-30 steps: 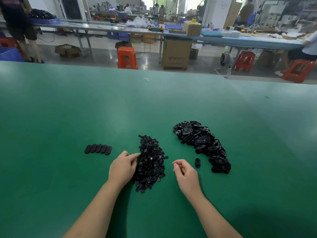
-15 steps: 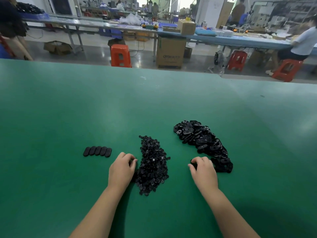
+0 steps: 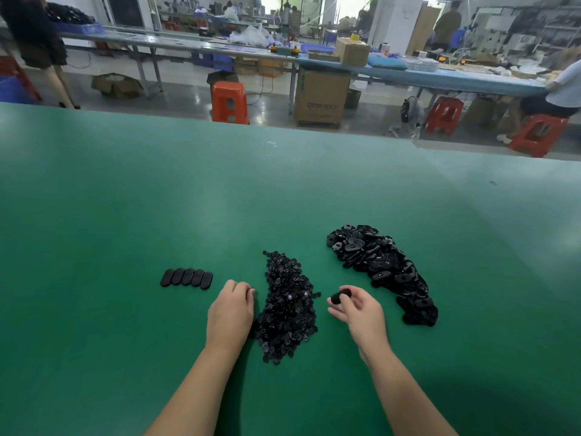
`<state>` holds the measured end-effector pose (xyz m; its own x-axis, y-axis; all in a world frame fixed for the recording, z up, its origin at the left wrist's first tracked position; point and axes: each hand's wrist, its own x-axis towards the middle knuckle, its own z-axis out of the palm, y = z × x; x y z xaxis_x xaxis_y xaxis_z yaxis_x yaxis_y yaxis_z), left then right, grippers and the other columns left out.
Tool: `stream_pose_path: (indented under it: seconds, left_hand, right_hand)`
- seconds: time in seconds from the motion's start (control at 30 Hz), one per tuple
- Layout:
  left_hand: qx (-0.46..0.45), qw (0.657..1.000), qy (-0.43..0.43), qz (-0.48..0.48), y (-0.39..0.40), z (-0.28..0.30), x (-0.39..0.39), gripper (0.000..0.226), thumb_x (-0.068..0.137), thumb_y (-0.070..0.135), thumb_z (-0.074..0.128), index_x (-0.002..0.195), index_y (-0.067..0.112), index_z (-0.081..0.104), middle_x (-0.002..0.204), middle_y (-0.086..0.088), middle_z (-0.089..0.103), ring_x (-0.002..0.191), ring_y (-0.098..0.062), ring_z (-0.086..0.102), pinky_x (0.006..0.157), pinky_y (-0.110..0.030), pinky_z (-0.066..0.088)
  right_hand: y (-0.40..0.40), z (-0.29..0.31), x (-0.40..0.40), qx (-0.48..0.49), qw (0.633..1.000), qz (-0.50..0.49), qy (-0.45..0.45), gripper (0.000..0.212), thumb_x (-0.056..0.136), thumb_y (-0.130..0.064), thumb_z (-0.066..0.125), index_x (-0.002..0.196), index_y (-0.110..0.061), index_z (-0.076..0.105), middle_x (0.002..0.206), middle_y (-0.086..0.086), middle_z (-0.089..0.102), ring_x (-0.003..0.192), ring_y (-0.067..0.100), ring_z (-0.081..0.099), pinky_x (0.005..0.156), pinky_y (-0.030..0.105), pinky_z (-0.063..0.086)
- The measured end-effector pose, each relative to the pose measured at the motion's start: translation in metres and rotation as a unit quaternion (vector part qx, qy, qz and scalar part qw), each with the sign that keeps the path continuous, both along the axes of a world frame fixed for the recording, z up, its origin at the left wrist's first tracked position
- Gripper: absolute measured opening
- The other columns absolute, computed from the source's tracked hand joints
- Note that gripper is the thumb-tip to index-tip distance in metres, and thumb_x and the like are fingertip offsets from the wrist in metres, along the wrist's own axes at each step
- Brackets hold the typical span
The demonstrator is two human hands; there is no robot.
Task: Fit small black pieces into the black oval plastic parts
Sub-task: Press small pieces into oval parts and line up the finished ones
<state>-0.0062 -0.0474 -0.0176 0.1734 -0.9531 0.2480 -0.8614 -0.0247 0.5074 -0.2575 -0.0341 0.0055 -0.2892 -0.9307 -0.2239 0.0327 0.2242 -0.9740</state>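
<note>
A heap of small black pieces (image 3: 287, 305) lies on the green table (image 3: 283, 190) between my hands. To its right stretches a longer heap of black oval parts (image 3: 382, 269). My right hand (image 3: 361, 313) pinches one black oval part (image 3: 339, 296) between thumb and fingers, just right of the small-piece heap. My left hand (image 3: 231, 309) rests with curled fingers at the left edge of that heap; whether it holds a piece is hidden. A row of several oval parts (image 3: 187, 277) lies side by side to the left.
The table's far edge (image 3: 283, 127) runs across the view. Beyond it stand orange stools (image 3: 229, 102), a cardboard box (image 3: 320, 100), a small fan (image 3: 408, 116) and long workbenches, with people standing and sitting by them.
My right hand reached to the near end of the oval heap, took the single oval part lying there, and lifted it back toward the small pieces. My left hand's fingers curled at the heap's edge.
</note>
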Motion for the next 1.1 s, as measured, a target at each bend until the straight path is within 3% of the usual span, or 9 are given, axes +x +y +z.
stream_pose_path:
  seconds: [0.23, 0.37, 0.5, 0.67, 0.8, 0.9, 1.0, 1.1]
  left_hand:
    - [0.007, 1.0, -0.003, 0.013, 0.002, 0.003, -0.002, 0.025, 0.104, 0.028, 0.048, 0.093, 0.014, 0.065, 0.083, 0.004, 0.048, 0.063, -0.014, 0.05, 0.057, -0.032, 0.045]
    - [0.014, 1.0, -0.005, 0.015, 0.003, 0.004, -0.002, 0.025, 0.105, 0.024, 0.047, 0.094, 0.012, 0.066, 0.082, 0.003, 0.049, 0.063, -0.016, 0.05, 0.057, -0.031, 0.043]
    - [0.017, 1.0, -0.002, 0.017, 0.003, 0.004, -0.002, 0.024, 0.104, 0.02, 0.048, 0.095, 0.01, 0.068, 0.083, 0.001, 0.051, 0.065, -0.017, 0.052, 0.058, -0.032, 0.045]
    - [0.019, 1.0, 0.004, 0.021, 0.002, 0.003, -0.003, 0.023, 0.104, 0.018, 0.049, 0.097, 0.009, 0.069, 0.084, 0.001, 0.053, 0.065, -0.017, 0.053, 0.059, -0.032, 0.047]
    - [0.016, 0.998, 0.054, 0.04, 0.002, 0.002, -0.002, 0.022, 0.102, 0.01, 0.051, 0.109, 0.006, 0.072, 0.09, 0.001, 0.056, 0.069, -0.016, 0.055, 0.063, -0.029, 0.048]
    - [0.001, 0.993, 0.106, 0.051, 0.006, 0.003, -0.001, 0.028, 0.097, 0.004, 0.056, 0.123, 0.004, 0.068, 0.096, 0.004, 0.055, 0.072, -0.006, 0.054, 0.064, -0.019, 0.042]
    - [-0.004, 0.993, 0.11, 0.043, 0.007, 0.002, -0.001, 0.03, 0.095, 0.008, 0.063, 0.124, 0.003, 0.068, 0.103, 0.005, 0.053, 0.072, -0.001, 0.054, 0.064, -0.008, 0.035]
    - [-0.002, 0.996, 0.084, 0.039, 0.005, -0.001, -0.001, 0.026, 0.095, 0.014, 0.065, 0.118, 0.003, 0.072, 0.112, 0.001, 0.057, 0.081, -0.006, 0.053, 0.078, -0.017, 0.043]
  right_hand:
    - [0.011, -0.011, 0.013, -0.03, 0.998, 0.003, 0.051, 0.013, 0.107, -0.015, 0.048, 0.105, -0.011, 0.061, 0.095, 0.004, 0.078, 0.081, 0.019, 0.077, 0.068, 0.035, 0.062]
    - [0.014, -0.012, 0.014, -0.043, 0.996, 0.008, 0.079, 0.01, 0.103, -0.016, 0.057, 0.095, -0.011, 0.061, 0.086, 0.0, 0.077, 0.07, 0.021, 0.074, 0.062, 0.03, 0.06]
    - [0.013, -0.012, 0.012, -0.043, 0.995, 0.015, 0.094, 0.006, 0.103, -0.014, 0.057, 0.101, -0.016, 0.063, 0.088, 0.003, 0.077, 0.068, 0.018, 0.073, 0.059, 0.026, 0.059]
    - [0.012, -0.013, 0.012, -0.047, 0.992, 0.036, 0.108, 0.019, 0.105, -0.01, 0.052, 0.113, -0.023, 0.062, 0.095, 0.0, 0.074, 0.067, 0.013, 0.07, 0.06, 0.024, 0.057]
    - [0.012, -0.015, 0.011, -0.045, 0.992, 0.035, 0.111, 0.022, 0.106, -0.008, 0.049, 0.114, -0.023, 0.063, 0.096, -0.002, 0.074, 0.063, 0.011, 0.067, 0.06, 0.024, 0.057]
    - [0.012, -0.015, 0.01, -0.046, 0.992, 0.039, 0.106, 0.025, 0.106, -0.008, 0.047, 0.114, -0.026, 0.062, 0.096, -0.003, 0.074, 0.065, 0.013, 0.067, 0.061, 0.026, 0.057]
    - [0.013, -0.015, 0.01, -0.048, 0.992, 0.043, 0.106, 0.025, 0.106, -0.011, 0.048, 0.112, -0.032, 0.06, 0.097, -0.01, 0.076, 0.067, 0.015, 0.07, 0.061, 0.026, 0.058]
    - [0.014, -0.014, 0.011, -0.048, 0.992, 0.048, 0.105, 0.023, 0.106, -0.011, 0.049, 0.111, -0.031, 0.061, 0.098, -0.016, 0.076, 0.069, 0.016, 0.072, 0.061, 0.025, 0.057]
